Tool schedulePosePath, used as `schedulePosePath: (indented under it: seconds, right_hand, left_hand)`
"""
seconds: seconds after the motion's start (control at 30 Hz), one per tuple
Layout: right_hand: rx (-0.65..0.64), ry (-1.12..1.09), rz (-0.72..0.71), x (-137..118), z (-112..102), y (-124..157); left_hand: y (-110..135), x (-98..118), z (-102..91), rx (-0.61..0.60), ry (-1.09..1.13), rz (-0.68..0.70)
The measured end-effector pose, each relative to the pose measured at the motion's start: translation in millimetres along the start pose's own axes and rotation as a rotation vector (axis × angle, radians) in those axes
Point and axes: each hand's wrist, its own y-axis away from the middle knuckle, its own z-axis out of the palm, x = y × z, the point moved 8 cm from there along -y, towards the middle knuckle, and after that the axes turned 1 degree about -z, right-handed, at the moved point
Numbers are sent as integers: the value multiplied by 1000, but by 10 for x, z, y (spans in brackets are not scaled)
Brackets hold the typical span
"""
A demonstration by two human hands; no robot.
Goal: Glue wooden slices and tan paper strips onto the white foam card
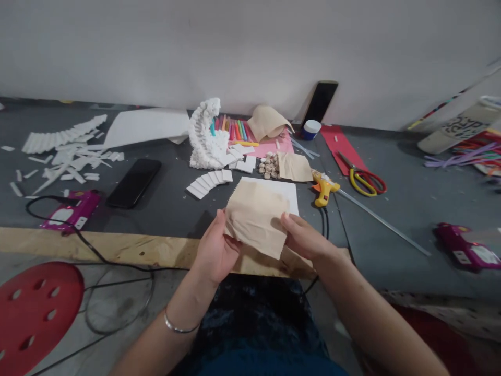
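Closest to me, a silver bangle [180, 326] circles my left wrist, and a red stool [37, 318] sits low on that side. My left hand [215, 248] and right hand [303, 237] each pinch one side of a crinkled tan paper [256, 224] between thumb and fingers, holding it up above a plywood board [117, 245]. Just beyond lies a white sheet [274, 193]. Past that, a yellow glue gun [324, 188] rests beside a metal ruler [383, 222], with scissors [364, 180] further right. To the left lie a black phone [133, 183] and a pink power strip [70, 210]. Farther off stand folded white paper strips [209, 183] and a pile of small shells [269, 165].
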Motion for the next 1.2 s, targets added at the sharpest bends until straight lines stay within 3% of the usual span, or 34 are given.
schedulePosePath:
  seconds: [0.1,0.23,0.37,0.47,0.6,0.7,0.87,1.0,1.2]
  right_hand:
    - [87,-98,15,44,-118,-123]
    - [58,88,4,-11,-334,-217]
    - [70,125,-31,-109,-538,-323]
    - [67,131,-15,-89,-672,-445]
    - [123,179,46,45,-859,-554]
    - [126,181,41,91,-890,-571]
    - [148,166,50,138,-918,-555]
    - [88,67,77,192,-876,-556]
    - [64,-78,27,153,-866,-544]
  left_hand:
    - [-20,45,-11,-102,-126,13]
    - [-122,56,-15,-271,-520,-84]
    - [-376,137,104,-302,-773,-53]
    - [-625,198,244,-274,-741,4]
    - [-894,132,339,-288,-783,-83]
    - [-1025,119,348,-294,-877,-72]
    - [-1104,67,315,-337,-826,-104]
    - [-1109,59,271,-354,-817,-156]
    - [-1138,109,198,-297,-737,-178]
